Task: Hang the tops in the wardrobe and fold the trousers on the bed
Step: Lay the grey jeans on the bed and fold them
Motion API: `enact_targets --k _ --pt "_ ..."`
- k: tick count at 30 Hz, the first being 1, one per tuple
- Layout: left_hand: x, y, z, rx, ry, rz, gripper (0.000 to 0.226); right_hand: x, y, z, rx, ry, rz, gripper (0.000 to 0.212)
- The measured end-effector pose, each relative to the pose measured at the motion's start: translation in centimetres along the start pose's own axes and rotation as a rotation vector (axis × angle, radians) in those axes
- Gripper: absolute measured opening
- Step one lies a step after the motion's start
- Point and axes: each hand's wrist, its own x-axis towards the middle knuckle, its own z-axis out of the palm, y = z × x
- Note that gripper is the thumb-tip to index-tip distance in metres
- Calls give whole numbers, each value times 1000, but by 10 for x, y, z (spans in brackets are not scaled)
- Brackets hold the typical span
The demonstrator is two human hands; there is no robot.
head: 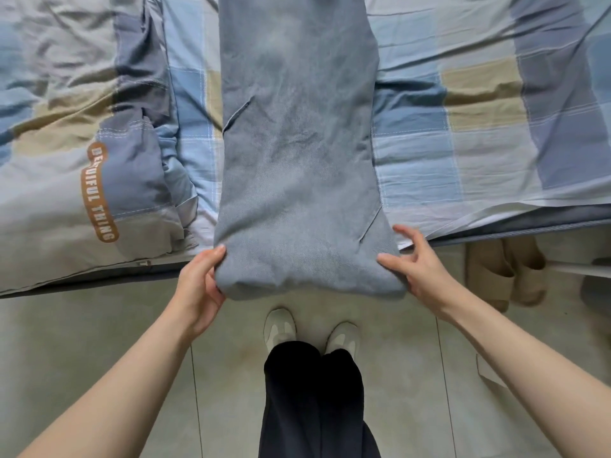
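Denim: pale blue-grey trousers [297,153] lie lengthwise across the bed [479,133], legs together, running away from the person; the near end overhangs the bed's edge toward the floor [99,342].
Step in hand: folding the trousers, as I judge it; the near end looks rounded, as if already doubled, though I cannot tell for sure.
Left hand [198,289]: grips the near left corner, thumb on top of the cloth and fingers curled under it.
Right hand [418,262]: thumb pressed on the near right corner; the other fingers spread loosely beside the cloth, so whether it truly pinches I cannot tell.
Arm pose: both forearms bare, reaching forward and inward, wrists near the mattress edge.
Next move: probably lifting this end with both hands evenly and carrying it forward over the legs, edges kept aligned.
Nearby: a rumpled checked quilt [66,143] lies left of the trousers; slippers [506,272] sit under the bed's edge at right.
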Motion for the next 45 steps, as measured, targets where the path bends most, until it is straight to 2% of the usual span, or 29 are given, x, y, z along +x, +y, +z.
enact_targets --k 1,2,4,5,8,12,16,22,24,29,31,33,35,37,38,40,42,43,45 --pt "-10 -2 2 34 -42 -39 58 -7 5 -2 -18 -37 62 89" --pt "-18 -7 4 113 -64 -73 65 -14 10 -3 -88 -118 118 79" --pt "-31 -22 3 338 -114 -122 68 -25 20 -3 -244 -265 173 39" --pt "-35 -27 2 463 -134 -122 64 -28 23 -3 -277 -286 180 30" --pt "-41 -40 -2 706 -139 -104 48 -28 28 -4 -313 -276 167 41" --pt "-52 -60 -12 781 -114 -152 43 -35 49 -3 -377 -276 183 53" --pt "-71 -67 -20 796 -159 -270 21 -53 69 -5 -376 -285 312 47" --pt "-102 -68 -28 886 -304 -394 35 -79 63 0 -386 -359 359 51" --pt "-114 -69 -31 847 -297 -400 37 -86 60 0 -381 -350 331 46" --pt "-144 -67 -27 690 -149 -427 37 -114 49 0 -279 -278 307 33" --pt "-157 -59 -21 658 -97 -449 48 -127 38 2 -279 -247 329 32" --pt "-164 -49 -17 654 -67 -442 70 -135 28 6 -328 -191 359 33" --pt "-167 -34 -12 700 -85 -396 87 -139 12 8 -344 -137 359 43" --pt "-165 -13 -3 757 -90 -350 77 -136 -11 8 -356 -135 324 57" --pt "-162 1 4 777 -84 -348 67 -132 -25 8 -359 -156 319 53" --pt "-150 34 18 755 -99 -373 49 -113 -56 5 -282 -212 388 29" --pt "-128 68 34 612 -113 -388 30 -82 -83 1 -77 -219 479 18" --pt "-115 82 39 508 -94 -372 19 -66 -92 -1 84 -155 489 22" --pt "-73 103 44 256 50 -296 12 -28 -102 -8 446 25 427 28"
